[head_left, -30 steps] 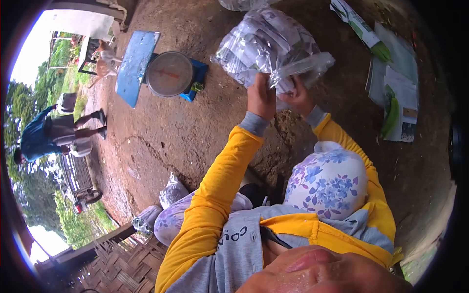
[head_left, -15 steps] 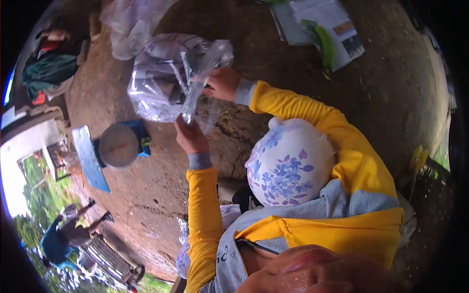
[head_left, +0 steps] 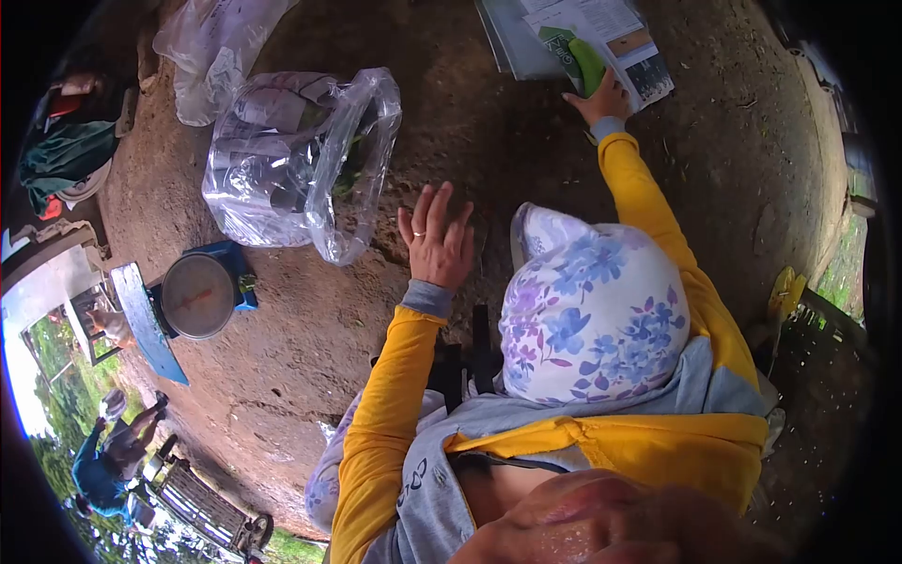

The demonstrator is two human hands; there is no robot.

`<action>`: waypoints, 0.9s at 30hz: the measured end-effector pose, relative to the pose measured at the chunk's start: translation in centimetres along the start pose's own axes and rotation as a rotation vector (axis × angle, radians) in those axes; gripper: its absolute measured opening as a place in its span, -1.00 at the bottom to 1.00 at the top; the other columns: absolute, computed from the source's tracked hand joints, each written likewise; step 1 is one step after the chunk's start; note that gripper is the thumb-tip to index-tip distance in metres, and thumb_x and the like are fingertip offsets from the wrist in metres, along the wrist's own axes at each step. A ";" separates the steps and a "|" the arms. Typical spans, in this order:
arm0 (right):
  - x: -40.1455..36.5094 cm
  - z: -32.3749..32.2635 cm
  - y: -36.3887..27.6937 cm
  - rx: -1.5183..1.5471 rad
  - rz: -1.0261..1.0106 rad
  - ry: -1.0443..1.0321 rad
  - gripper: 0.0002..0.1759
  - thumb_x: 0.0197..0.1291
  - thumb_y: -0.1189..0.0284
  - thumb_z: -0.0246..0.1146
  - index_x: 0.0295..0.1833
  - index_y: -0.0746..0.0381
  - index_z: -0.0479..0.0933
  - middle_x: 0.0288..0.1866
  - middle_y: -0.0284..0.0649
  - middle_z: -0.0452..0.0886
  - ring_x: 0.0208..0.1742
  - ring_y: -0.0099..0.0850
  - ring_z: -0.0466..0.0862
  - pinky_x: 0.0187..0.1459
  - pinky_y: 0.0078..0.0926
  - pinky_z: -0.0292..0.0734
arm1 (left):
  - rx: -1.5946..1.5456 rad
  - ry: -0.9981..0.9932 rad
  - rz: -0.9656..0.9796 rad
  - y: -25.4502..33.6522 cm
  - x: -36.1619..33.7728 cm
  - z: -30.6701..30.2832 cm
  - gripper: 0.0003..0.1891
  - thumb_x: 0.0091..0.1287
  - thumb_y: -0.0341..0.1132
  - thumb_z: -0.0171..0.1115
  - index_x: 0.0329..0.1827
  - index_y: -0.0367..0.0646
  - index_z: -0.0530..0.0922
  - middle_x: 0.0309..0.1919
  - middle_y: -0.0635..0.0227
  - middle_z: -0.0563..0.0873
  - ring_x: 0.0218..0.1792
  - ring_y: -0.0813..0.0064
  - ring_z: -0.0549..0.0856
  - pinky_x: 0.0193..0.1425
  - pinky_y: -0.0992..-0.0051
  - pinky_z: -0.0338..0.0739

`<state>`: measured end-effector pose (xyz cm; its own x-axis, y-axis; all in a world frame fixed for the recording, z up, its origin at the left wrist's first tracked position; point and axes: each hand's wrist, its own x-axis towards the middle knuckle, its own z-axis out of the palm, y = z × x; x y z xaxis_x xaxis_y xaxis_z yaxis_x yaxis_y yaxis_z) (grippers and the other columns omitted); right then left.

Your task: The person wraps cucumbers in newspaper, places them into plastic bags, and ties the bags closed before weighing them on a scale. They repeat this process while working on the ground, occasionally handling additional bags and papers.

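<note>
Bag (head_left: 291, 164) was out of both hands, where half a second earlier both had gripped its mouth. It lay on the dirt floor (head_left: 451, 122), just left of the left hand (head_left: 437, 240) and not touching it. Clear plastic, crinkled, mouth slack and open toward that hand, with pale wrapped packs and something green inside.

Left hand was empty, palm down, fingers spread wide, ring on one finger. Right hand (head_left: 601, 99) had gone out at full reach, well apart from the bag, onto a green packet (head_left: 587, 64) lying on printed sheets (head_left: 620, 33). Fingers were on the packet; couldn't tell if they'd closed round it.

Dial scale (head_left: 197, 294) sat on the ground below-left of the left hand. Second clear bag (head_left: 211, 47) lay past the first.
</note>
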<state>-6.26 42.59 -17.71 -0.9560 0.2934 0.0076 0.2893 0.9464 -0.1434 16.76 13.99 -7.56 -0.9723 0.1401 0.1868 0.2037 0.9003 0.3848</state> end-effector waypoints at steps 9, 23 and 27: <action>3.1 1.8 2.4 0.230 0.012 -0.025 -0.14 -0.21 0.12 0.41 0.22 0.13 0.19 0.13 -0.05 0.41 0.12 -0.05 0.42 0.09 -0.15 0.35 | -0.153 -0.063 -0.042 1.0 1.8 3.0 -0.66 0.03 -0.37 0.23 -0.08 0.00 0.50 0.22 0.32 0.33 0.29 0.20 0.24 0.29 0.03 0.04; -0.5 -0.3 2.8 1.000 -0.076 -0.250 -0.40 -0.16 0.20 0.41 -0.03 0.33 0.47 -0.19 -0.19 0.59 -0.19 -0.41 0.58 -0.13 -0.49 0.44 | -0.372 -0.030 -0.232 -1.8 2.0 5.8 -0.68 0.04 -0.46 0.21 -0.09 -0.13 0.48 -0.06 0.17 0.56 -0.01 0.14 0.52 0.09 0.31 0.40; 7.5 0.6 10.6 0.590 0.036 0.128 -0.30 -0.30 -0.03 0.38 -0.15 0.34 0.55 -0.15 -0.02 0.59 -0.15 -0.21 0.61 -0.13 -0.33 0.47 | -0.437 -0.047 -0.262 -1.8 2.1 5.8 -0.71 0.05 -0.45 0.20 -0.11 -0.16 0.49 -0.12 0.16 0.59 -0.05 0.13 0.55 0.05 0.33 0.43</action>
<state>-10.42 54.78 -19.75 -0.9220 0.3723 0.1061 0.2104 0.7120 -0.6699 13.71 15.08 -13.13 -0.9992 -0.0398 -0.0035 -0.0286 0.6525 0.7572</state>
